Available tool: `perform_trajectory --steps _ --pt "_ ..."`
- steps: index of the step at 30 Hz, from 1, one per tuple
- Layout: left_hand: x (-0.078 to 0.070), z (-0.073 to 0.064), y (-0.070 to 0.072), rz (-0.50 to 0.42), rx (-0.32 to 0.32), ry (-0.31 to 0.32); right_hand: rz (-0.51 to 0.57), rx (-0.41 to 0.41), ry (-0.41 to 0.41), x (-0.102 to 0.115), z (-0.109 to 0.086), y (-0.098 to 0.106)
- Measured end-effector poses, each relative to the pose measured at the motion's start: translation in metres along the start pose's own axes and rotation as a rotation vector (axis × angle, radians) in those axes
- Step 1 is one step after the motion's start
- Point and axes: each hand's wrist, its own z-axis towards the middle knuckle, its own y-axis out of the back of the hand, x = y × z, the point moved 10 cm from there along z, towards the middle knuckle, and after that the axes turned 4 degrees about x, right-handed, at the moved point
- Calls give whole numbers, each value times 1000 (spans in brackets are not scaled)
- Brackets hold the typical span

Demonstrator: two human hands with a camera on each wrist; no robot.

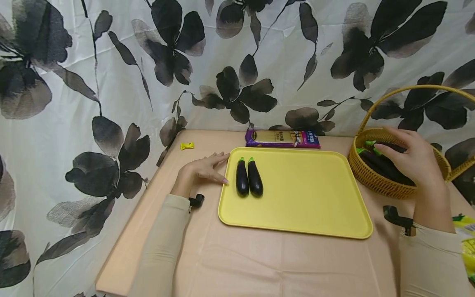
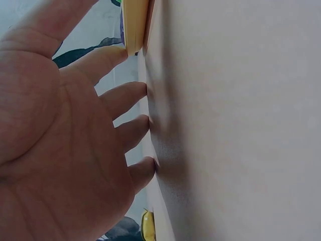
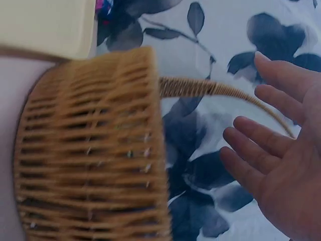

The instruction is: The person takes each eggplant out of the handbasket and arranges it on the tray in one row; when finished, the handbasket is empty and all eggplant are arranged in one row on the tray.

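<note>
Two dark eggplants with green stems lie side by side on the left part of a yellow tray. My left hand rests at the tray's left rim, its fingers spread; in the left wrist view the fingertips meet the table and one reaches the tray's edge. Above a wicker basket at the right, my right hand hovers with fingers extended. More eggplants with green stems lie in that basket, partly hidden by the hand. The right wrist view shows nothing between the fingers.
A purple and gold snack packet lies behind the tray. A small yellow wrapped item sits at the table's back left. The basket's tall handle arches beside the right hand. A yellow-green package stands at the right edge.
</note>
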Motion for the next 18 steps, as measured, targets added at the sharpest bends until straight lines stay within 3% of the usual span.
perform_trajectory --steps 11,18 --pt "1 -1 -1 -14 -12 -6 -50 17 -144 -50 -2 -4" --pt "1 -1 -1 3 -13 -9 -104 43 -169 -70 -2 -6"
